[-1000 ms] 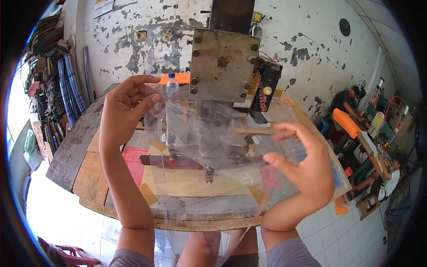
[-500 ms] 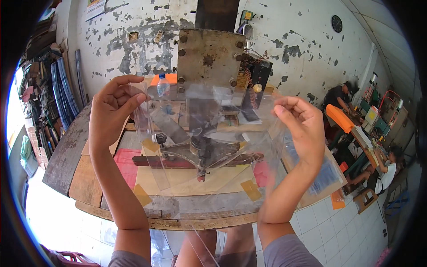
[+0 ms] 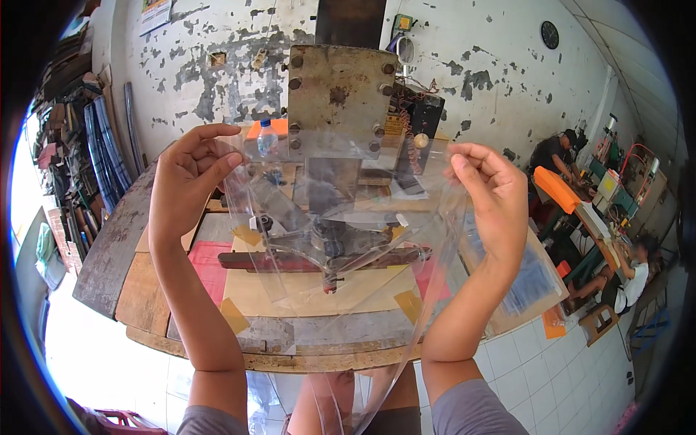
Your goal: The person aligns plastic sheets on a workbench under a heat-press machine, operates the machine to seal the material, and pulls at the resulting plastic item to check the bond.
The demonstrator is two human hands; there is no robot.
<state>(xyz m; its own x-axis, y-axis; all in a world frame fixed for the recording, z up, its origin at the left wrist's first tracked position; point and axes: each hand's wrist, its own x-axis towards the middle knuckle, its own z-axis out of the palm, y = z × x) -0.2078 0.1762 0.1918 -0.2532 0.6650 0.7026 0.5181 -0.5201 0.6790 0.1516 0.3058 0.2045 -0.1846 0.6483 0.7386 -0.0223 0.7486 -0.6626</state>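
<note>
You've got the clear plastic sheet [image 3: 362, 232] up in front of you, strung btwn both hands. L hand [image 3: 190, 174] has its thumb & fingers pinched on the upper L corner; R hand [image 3: 493, 185] pinches the upper R corner, tho exact fingertip contact there is hard to make out thru the clear film. Sheet hangs w/ folds down its R side, lower end dropping past the table edge [image 3: 290, 361] in front of your legs.

Thru it you can see the machine's cast bracket [image 3: 330, 243] & dark red bar [image 3: 239, 261], over a tan board [image 3: 326, 303] w/ tape at its corners. Bolted steel plate [image 3: 337, 98] stands behind. Pink sheet [image 3: 209, 264] lies L of the board; water bottle [image 3: 267, 141] is farther back, nr your L fingertips in view. Clear bluish sheets [image 3: 518, 268] lie on the R, beyond your R forearm.
</note>
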